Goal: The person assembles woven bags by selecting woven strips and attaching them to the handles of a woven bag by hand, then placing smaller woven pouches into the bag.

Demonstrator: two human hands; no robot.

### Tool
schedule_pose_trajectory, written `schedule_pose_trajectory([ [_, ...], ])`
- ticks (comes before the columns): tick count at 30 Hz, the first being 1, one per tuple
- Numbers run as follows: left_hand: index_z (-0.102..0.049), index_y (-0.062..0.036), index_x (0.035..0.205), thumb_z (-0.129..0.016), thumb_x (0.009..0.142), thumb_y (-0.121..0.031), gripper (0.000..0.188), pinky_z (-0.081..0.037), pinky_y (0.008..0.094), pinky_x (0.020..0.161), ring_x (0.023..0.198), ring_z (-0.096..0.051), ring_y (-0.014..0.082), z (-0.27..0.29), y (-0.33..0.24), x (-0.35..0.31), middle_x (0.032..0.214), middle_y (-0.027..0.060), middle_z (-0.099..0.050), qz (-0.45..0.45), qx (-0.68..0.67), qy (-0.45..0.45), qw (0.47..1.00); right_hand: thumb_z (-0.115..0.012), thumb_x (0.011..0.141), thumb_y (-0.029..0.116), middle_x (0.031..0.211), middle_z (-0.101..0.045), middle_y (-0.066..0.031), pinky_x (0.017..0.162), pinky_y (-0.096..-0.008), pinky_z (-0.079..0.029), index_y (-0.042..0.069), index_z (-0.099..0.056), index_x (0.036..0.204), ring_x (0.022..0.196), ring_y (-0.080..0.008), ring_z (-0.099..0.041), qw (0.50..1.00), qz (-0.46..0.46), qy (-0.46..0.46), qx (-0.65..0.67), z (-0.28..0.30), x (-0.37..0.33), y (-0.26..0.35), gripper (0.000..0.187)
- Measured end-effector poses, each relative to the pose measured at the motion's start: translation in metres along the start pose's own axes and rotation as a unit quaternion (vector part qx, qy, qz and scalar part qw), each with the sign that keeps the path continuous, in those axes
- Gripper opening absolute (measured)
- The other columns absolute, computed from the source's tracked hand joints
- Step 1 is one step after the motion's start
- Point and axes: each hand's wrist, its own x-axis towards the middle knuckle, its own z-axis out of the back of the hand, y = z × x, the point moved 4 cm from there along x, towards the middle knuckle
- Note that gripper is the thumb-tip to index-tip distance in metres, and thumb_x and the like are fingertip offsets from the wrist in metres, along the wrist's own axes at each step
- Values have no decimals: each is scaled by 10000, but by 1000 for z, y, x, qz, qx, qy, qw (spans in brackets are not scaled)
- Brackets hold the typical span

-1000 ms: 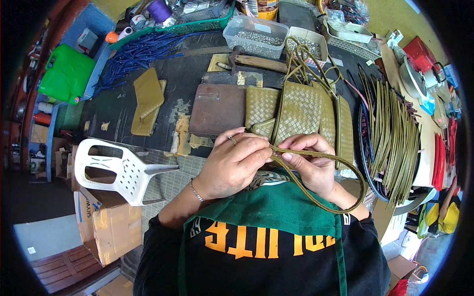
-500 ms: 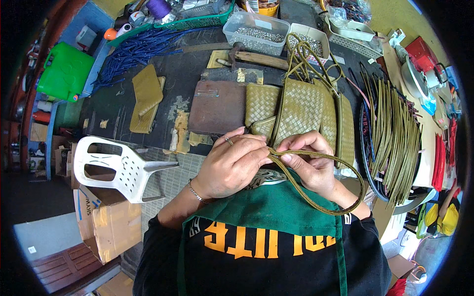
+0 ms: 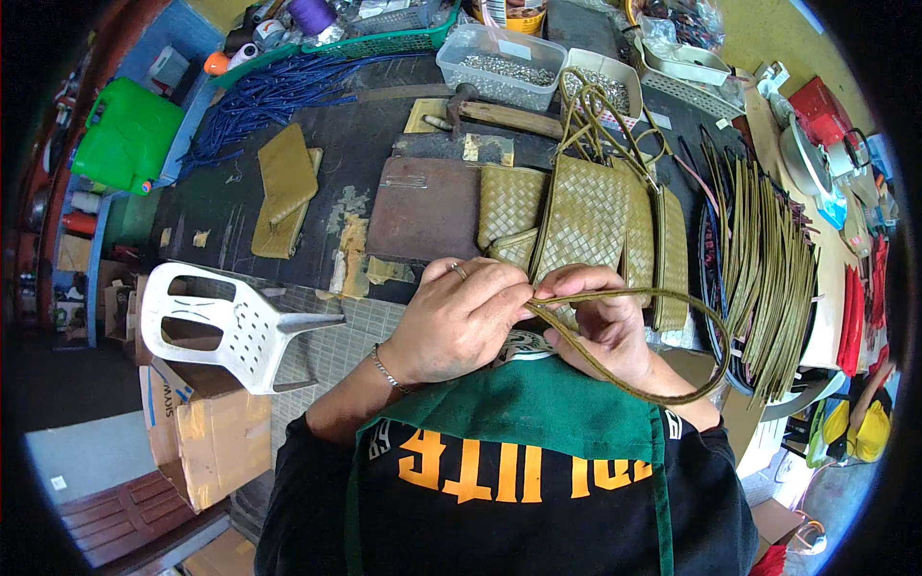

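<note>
An olive-green strap [image 3: 713, 331] is bent into a long loop that swings out to the right, over my right wrist. My left hand [image 3: 463, 317] pinches the strap where its two lengths meet, in front of my green apron. Right beside it, my right hand [image 3: 605, 322] grips the same spot between thumb and forefinger; the other fingers curl beneath the loop. Whatever lies between the fingertips is hidden. Just beyond my hands, several olive woven pouches [image 3: 586, 211] lie on the table, with thin cords [image 3: 595, 106] at their far end.
A brown block [image 3: 423, 211] and a hammer [image 3: 499, 117] lie on the dark table. Behind stand a clear tub [image 3: 499, 72] of metal bits and a white one [image 3: 600, 82]. Blue strips [image 3: 250, 101] lie left, olive straps [image 3: 768, 269] right. A white chair [image 3: 245, 331] stands left.
The strap's loop has shifted a little to the right. My right-hand fingers have moved in closer to my left fingertips and changed their hold on the strap.
</note>
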Motion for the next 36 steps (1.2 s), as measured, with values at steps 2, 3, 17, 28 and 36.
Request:
schedule_pose_trajectory([
  [2, -552, -54, 855, -582, 706, -131, 170, -342, 307, 731, 789, -526, 146, -1, -1, 0, 875, 14, -506, 6, -4, 0, 1000, -629, 685, -37, 982, -495, -93, 798, -255, -424, 13, -465, 994, 893, -149, -516, 997, 27, -9, -65, -1, -1, -1, 354],
  [3, -553, -51, 853, -576, 713, -129, 162, -344, 305, 734, 793, -527, 147, 0, -1, 0, 870, 16, -505, -2, -9, -4, 1000, -676, 655, 2, 957, -511, -85, 752, -264, -436, 16, -508, 956, 853, -155, -525, 994, 21, -42, -98, 1, -1, -5, 345],
  [17, -580, -68, 827, -582, 700, -138, 145, -276, 279, 656, 822, -509, 89, 9, -14, -4, 845, -26, -540, -105, 56, -47, 992, -662, 613, -6, 777, -527, -131, 551, -315, -434, -7, -529, 829, 650, -240, -532, 900, 293, 12, -321, -8, -1, 15, 254],
  [28, -594, -63, 837, -613, 652, -123, 195, -278, 270, 634, 812, -530, 111, 3, -14, -7, 864, -11, -548, -119, 84, -62, 987, -696, 620, 44, 735, -524, -84, 556, -283, -409, 18, -534, 808, 640, -204, -501, 917, 250, -42, -309, -3, -5, 8, 250],
  [36, -556, -62, 911, -623, 657, -121, 268, -334, 295, 685, 804, -504, 171, 0, -1, 11, 884, 19, -520, 23, -77, 61, 995, -623, 610, 53, 820, -526, -116, 603, -310, -432, 1, -542, 857, 729, -243, -516, 863, 304, 32, -403, 3, -9, 9, 266],
])
